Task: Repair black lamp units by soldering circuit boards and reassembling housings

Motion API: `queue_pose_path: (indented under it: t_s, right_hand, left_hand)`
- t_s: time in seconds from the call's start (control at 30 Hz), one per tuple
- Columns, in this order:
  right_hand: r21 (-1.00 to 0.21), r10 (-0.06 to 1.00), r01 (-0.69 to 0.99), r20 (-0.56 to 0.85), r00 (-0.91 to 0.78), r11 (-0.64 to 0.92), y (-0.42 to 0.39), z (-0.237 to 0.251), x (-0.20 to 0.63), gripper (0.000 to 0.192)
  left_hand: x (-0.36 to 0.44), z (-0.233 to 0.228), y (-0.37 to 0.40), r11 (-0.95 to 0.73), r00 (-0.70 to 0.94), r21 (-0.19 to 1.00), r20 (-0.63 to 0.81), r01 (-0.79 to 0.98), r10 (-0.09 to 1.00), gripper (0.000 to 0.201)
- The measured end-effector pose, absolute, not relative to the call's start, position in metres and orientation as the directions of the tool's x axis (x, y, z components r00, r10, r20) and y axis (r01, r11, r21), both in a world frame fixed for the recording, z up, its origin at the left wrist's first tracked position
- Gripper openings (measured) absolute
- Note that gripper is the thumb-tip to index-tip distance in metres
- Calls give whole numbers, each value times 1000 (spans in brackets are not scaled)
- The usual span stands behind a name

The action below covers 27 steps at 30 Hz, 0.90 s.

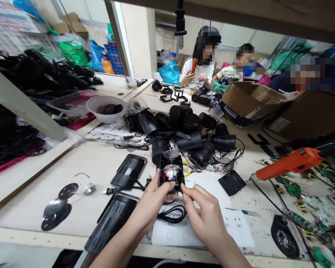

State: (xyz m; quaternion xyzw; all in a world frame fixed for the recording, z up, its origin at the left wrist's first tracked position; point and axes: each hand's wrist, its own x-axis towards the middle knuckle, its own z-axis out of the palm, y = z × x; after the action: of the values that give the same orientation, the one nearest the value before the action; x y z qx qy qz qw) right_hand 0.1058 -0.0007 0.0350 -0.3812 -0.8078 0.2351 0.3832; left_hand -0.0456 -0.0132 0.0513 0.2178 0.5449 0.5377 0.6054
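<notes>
Holding wired black housing (170,172), fingers (167,187) both sides

Left hand (153,193) and right hand (203,206) both at the black housing (179,162), forearms bare.
Left forearm (123,240) rises from below and left of the housing; the hand grips its lower left side, thumb (166,187) laid across the front near the lower edge, fingertips (172,196) showing just beneath. Right forearm (226,247) rises from below and right of the housing; thumb (189,204) and index finger (194,192) converge at its lower right corner, remaining fingers curled inward. Whether these two digits pinch the corner or something beside it cannot be determined.
</notes>
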Motion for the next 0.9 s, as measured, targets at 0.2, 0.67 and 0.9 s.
queue_pose_path:
  t_s: [0.2,0.67,0.9]
  right_hand:
    - [-445,676,510,528,-515,736,-1,40,106,30]
    - [-770,878,426,385,-284,475,-2,40,107,20]
    - [-628,798,522,572,-193,577,-8,34,96,16]
  left_hand:
    - [-47,54,-12,366,-126,825,-457,-430,881,37]
    - [-45,49,-10,306,-173,880,-387,-362,906,41]
    - [-36,47,-14,284,-277,939,-329,-193,902,39]
